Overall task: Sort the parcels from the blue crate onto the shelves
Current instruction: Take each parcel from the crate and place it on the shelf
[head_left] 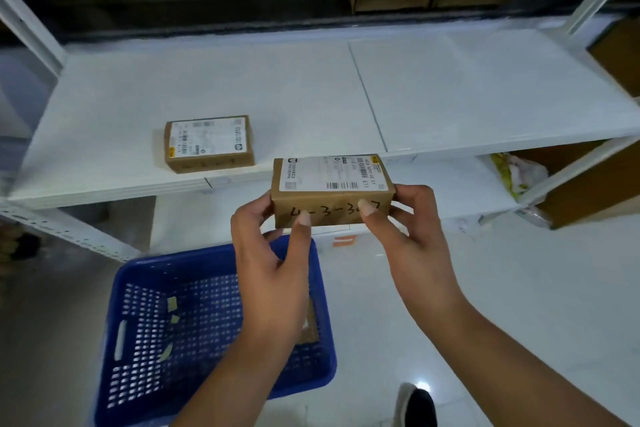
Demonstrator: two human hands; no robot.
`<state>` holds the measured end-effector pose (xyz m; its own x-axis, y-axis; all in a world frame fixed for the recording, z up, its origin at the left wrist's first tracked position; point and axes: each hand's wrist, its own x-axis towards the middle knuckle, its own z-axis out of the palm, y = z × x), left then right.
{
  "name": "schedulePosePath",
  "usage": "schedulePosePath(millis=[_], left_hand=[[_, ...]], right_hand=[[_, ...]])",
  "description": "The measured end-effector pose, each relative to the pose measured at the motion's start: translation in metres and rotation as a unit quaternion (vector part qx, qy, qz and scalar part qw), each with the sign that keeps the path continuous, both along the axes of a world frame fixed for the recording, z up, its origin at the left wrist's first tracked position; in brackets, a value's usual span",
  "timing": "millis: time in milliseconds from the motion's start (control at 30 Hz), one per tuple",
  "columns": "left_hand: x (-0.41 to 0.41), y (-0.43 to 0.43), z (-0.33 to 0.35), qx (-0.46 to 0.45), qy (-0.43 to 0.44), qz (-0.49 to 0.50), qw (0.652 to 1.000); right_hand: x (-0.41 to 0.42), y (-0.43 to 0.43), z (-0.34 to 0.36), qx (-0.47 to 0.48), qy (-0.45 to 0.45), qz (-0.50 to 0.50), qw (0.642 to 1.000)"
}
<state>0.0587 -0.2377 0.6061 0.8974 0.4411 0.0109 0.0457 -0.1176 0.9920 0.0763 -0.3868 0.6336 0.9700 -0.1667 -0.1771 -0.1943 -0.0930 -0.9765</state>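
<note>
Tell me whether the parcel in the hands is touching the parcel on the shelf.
Apart. The head view shows bare white shelf between the held parcel and the shelf parcel.

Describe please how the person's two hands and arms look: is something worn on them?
Both forearms are bare up to the picture's lower edge: no sleeves are visible. The left hand and the right hand wear no gloves, and no rings, watch or bracelet are visible. The fingernails are short and unpainted.

Parcel in my hands [332, 191]: brown cardboard, white label, black barcode, black handwritten digits. Shelved parcel [209, 144]: same brown, white label. Crate [214, 322]: blue, perforated grid pattern. Shelf [277, 87]: white. Floor [502, 305]: glossy white.
</note>
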Motion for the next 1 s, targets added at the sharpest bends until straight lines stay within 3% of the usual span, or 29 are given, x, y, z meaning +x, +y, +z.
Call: schedulePosePath(millis=[367,1000], left_hand=[[0.001,-0.163,0.007,-0.070,0.048,0.089,0.992],[0.134,-0.191,-0.045,-0.018,0.001,0.040,0.999]], right_hand=[[0.015,-0.173,0.009,-0.083,0.023,0.065,0.994],[0.157,-0.209,-0.063,-0.046,-0.024,-0.021,0.998]])
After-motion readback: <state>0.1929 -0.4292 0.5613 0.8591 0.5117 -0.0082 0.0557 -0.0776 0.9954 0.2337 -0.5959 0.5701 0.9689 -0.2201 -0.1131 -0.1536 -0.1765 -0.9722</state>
